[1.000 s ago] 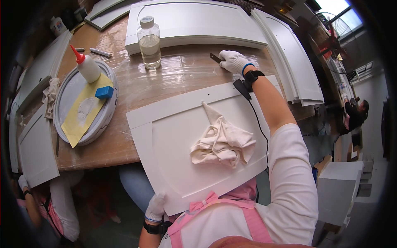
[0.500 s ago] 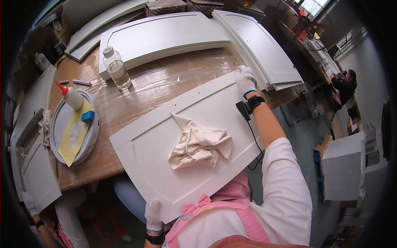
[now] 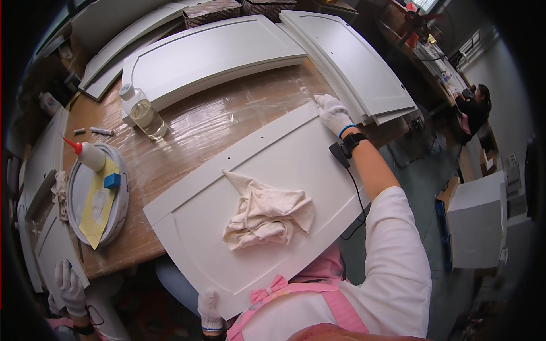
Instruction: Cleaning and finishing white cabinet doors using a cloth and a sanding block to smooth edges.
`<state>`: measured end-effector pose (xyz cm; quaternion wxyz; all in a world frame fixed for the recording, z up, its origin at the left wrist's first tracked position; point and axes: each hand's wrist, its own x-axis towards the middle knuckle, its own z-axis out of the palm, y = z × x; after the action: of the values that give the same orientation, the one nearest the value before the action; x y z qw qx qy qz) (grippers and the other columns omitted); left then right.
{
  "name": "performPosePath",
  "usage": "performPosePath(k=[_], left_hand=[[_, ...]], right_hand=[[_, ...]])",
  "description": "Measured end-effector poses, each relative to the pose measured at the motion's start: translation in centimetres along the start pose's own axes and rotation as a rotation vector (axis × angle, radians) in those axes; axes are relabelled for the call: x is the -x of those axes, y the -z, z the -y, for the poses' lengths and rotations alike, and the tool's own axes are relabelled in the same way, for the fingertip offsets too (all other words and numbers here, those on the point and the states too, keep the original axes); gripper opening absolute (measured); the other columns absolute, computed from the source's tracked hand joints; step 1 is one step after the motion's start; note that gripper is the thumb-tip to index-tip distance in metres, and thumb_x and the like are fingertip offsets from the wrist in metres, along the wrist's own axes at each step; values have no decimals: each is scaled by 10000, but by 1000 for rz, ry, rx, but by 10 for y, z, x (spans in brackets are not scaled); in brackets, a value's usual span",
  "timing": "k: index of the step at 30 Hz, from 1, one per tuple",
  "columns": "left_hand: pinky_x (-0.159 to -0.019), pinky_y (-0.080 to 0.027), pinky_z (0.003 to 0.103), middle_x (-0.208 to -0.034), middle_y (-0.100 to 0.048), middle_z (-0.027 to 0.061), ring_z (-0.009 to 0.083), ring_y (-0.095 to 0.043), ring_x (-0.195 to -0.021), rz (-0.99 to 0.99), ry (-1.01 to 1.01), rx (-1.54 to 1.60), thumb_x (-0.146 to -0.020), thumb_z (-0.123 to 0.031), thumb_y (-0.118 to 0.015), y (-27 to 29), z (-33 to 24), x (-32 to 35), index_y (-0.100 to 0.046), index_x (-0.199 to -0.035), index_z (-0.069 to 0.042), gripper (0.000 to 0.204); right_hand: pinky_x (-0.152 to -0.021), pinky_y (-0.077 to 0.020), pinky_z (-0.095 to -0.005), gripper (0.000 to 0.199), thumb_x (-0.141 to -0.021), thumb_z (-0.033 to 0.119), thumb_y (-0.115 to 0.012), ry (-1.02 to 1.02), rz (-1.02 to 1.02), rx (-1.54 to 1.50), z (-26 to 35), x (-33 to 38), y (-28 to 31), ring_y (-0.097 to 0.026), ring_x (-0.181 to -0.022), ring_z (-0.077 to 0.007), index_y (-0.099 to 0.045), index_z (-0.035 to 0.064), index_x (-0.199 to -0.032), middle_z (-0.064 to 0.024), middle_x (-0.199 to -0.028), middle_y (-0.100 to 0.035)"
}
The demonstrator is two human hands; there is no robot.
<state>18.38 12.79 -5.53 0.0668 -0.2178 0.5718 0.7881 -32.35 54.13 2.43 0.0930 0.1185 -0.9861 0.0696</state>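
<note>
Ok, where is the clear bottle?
The clear bottle stands upper left in the head view, on the table, beside the stacked white panels' left end.

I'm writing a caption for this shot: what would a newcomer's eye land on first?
Probably the crumpled cream cloth lying on the white panel, with the person's gloved right hand at the panel's far corner and gloved left hand at its near corner. Over on the left, a white bottle with a red spout and a small blue block stand out atop a round tub.
</note>
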Motion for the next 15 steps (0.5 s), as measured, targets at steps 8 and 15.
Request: performPosePath(k=[8, 15], left_hand=[[-819, -577, 379, -1133, -644, 150, 254, -666, -991, 18, 33, 77, -985, -407, -546, 15, 18, -2, -491, -1259, 71, 554], [-777, -574, 383, -1077, -656, 130, 270, -672, -939, -51, -6, 152, -985, -401, -558, 5, 19, -7, -511, -1234, 64, 529]], right_hand=[[-940, -493, -449, 277, -939, 143, -484, -58, -43, 119, 3, -6, -6, -599, -1106, -376, -621, 59, -1164, -194, -1159, -626], [-919, -503, -448, 280, -944, 147, -480, -146, -26, 77, 6, 1, -11, -605, -1089, -383, -607, 56, -1176, -217, -1144, -623]])
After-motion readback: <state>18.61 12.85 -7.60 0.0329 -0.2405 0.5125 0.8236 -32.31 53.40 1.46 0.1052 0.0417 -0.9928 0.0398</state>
